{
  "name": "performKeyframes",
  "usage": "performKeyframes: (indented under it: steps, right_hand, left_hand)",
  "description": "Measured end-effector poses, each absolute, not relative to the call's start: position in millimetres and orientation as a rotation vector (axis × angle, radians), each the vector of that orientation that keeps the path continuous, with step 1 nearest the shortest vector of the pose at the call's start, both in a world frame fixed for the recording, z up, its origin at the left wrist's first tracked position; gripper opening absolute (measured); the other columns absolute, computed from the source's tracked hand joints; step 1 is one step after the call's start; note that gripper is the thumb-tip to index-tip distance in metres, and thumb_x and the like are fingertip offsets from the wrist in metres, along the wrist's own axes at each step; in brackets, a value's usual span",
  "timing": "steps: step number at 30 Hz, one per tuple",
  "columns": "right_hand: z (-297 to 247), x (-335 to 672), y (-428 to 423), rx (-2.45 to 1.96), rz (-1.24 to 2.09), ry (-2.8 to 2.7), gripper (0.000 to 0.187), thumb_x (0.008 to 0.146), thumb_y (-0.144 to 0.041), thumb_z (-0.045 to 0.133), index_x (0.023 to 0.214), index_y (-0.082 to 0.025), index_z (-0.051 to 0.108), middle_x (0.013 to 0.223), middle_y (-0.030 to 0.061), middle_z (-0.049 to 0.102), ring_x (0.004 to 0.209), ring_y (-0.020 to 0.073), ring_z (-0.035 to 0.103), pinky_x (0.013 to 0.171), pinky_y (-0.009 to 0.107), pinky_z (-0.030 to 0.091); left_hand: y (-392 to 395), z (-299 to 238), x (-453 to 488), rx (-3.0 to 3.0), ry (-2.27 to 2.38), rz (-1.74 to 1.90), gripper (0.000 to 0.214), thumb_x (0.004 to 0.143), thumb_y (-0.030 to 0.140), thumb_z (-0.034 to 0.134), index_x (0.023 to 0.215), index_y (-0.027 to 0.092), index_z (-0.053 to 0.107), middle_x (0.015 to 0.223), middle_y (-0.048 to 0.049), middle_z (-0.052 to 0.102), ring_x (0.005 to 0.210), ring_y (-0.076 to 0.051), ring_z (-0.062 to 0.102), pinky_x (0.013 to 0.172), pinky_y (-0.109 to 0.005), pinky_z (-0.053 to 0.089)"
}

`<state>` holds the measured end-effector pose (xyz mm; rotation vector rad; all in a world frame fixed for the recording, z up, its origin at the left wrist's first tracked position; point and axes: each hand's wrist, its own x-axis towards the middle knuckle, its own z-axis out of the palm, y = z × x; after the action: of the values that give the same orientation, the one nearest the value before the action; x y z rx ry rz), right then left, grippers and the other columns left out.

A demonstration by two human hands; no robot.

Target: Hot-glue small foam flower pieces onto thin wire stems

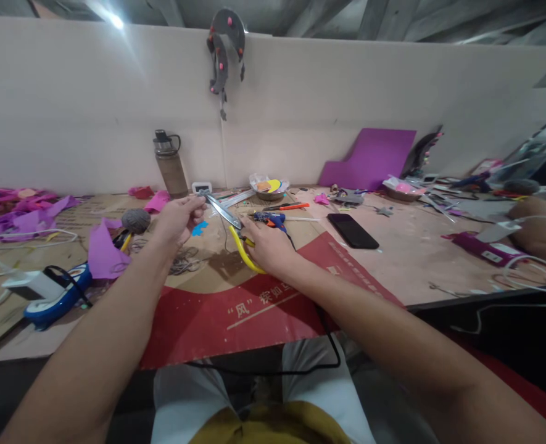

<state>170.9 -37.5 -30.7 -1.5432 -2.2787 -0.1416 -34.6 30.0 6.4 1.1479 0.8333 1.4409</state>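
Observation:
My right hand [268, 248] is closed round the yellow handles of a pair of scissors [230, 223], whose open metal blades point up and left. My left hand [180, 219] is held just left of the blades, fingers pinched on something small and grey near the blade tips; I cannot make out what it is. Both hands hover over a cardboard sheet [235, 308] with a red printed band. A blue glue gun [273, 219] lies just beyond my right hand.
A black phone [352, 231] lies right of the hands. A grey yarn ball [135, 220], purple felt scraps [101, 250] and a blue device with cables [55, 296] sit left. A water bottle [169, 163], bowls and a purple sheet [369, 159] stand by the wall.

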Motion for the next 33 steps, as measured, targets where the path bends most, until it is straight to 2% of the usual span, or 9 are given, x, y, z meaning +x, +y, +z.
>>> performKeyframes:
  steps: [4,9,14,20,25,29,33]
  right_hand:
    - [-30,171,-37,-1.576,-0.196,-2.283,0.054,0.09,-0.035,0.041,0.142,-0.02,0.037,0.124,0.0136,0.063,0.092,0.0256,0.066,0.076,0.036,0.05]
    - [-29,171,-39,-1.547,-0.174,-2.248,0.05,0.089,-0.035,0.043,0.137,-0.022,0.043,0.118,0.0112,0.066,0.09,0.0265,0.067,0.075,0.036,0.051]
    - [-30,172,-37,-1.563,0.043,-2.173,0.049,0.087,-0.032,0.047,0.135,-0.026,0.046,0.113,0.0092,0.07,0.093,0.0258,0.068,0.076,0.034,0.05]
    - [-32,174,-33,-1.374,0.284,-2.139,0.051,0.085,-0.025,0.052,0.135,-0.02,0.047,0.119,0.0095,0.067,0.101,0.0194,0.065,0.084,0.027,0.048]
    - [-29,173,-41,-1.342,0.271,-2.229,0.045,0.085,-0.026,0.053,0.129,-0.02,0.053,0.108,0.0091,0.071,0.091,0.0198,0.067,0.078,0.027,0.047]
    - [-21,172,-52,-1.304,0.219,-2.374,0.035,0.083,-0.032,0.056,0.115,-0.023,0.064,0.101,0.0067,0.073,0.09,0.021,0.067,0.072,0.026,0.045]
    - [-12,170,-69,-1.23,0.288,-2.516,0.035,0.079,-0.029,0.059,0.113,-0.025,0.066,0.096,0.0046,0.073,0.084,0.0193,0.066,0.067,0.024,0.044]
  left_hand:
    - [31,7,-35,1.115,0.844,1.438,0.008,0.07,0.009,0.066,0.065,0.007,0.06,0.06,-0.0011,0.054,0.043,-0.001,0.042,0.037,-0.012,0.03]
    - [30,9,-34,1.069,0.855,1.424,0.008,0.069,0.006,0.064,0.063,0.007,0.058,0.058,-0.0012,0.054,0.042,-0.001,0.041,0.035,-0.011,0.029]
    - [32,7,-35,1.071,0.895,1.433,0.009,0.068,0.007,0.065,0.062,0.008,0.058,0.057,-0.0019,0.054,0.042,-0.001,0.042,0.035,-0.011,0.03]
    - [34,7,-37,1.041,1.007,1.496,0.011,0.066,0.009,0.065,0.061,0.011,0.055,0.056,0.0003,0.053,0.042,-0.002,0.042,0.037,-0.011,0.031]
    - [33,10,-45,1.02,1.14,1.676,0.012,0.067,0.011,0.065,0.063,0.014,0.054,0.058,0.0013,0.054,0.041,-0.003,0.043,0.038,-0.014,0.031]
    - [32,12,-51,1.062,1.166,1.695,0.013,0.067,0.014,0.067,0.063,0.015,0.054,0.058,0.0022,0.054,0.041,-0.003,0.041,0.036,-0.014,0.026]
    - [32,14,-54,1.13,1.192,1.702,0.012,0.065,0.015,0.07,0.067,0.015,0.058,0.057,0.003,0.053,0.044,-0.004,0.043,0.036,-0.015,0.028]
